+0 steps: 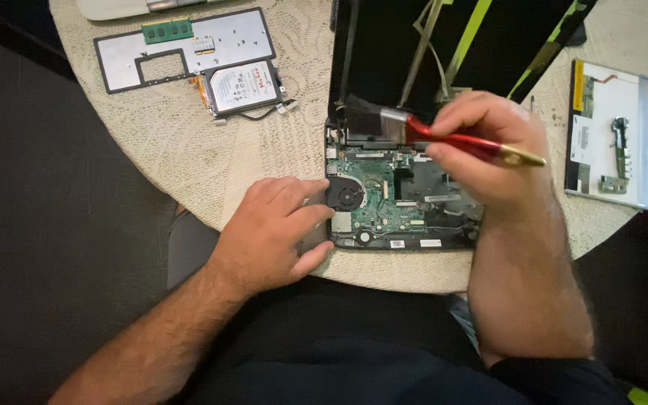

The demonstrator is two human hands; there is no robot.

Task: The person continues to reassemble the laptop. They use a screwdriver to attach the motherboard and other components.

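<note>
Round table (pixel 211 161) with cream cloth. Opened laptop (pixel 403 202) at the near edge, green board exposed, black lid propped behind. I read my right hand (pixel 489 150) as closed around a red-handled brush (pixel 444 137). Its long axis runs left-right, bristles (pixel 361 120) pointing left and resting at the board's far-left corner, gold tip pointing right. Left hand (pixel 279 232) lies flat and open, holding nothing, fingertips touching the case beside the fan (pixel 346 196). Well apart: grey cover plate (pixel 181 49) and drive (pixel 243 86) far left, screen panel (pixel 609 135) right. Nothing blocks the brush.
</note>
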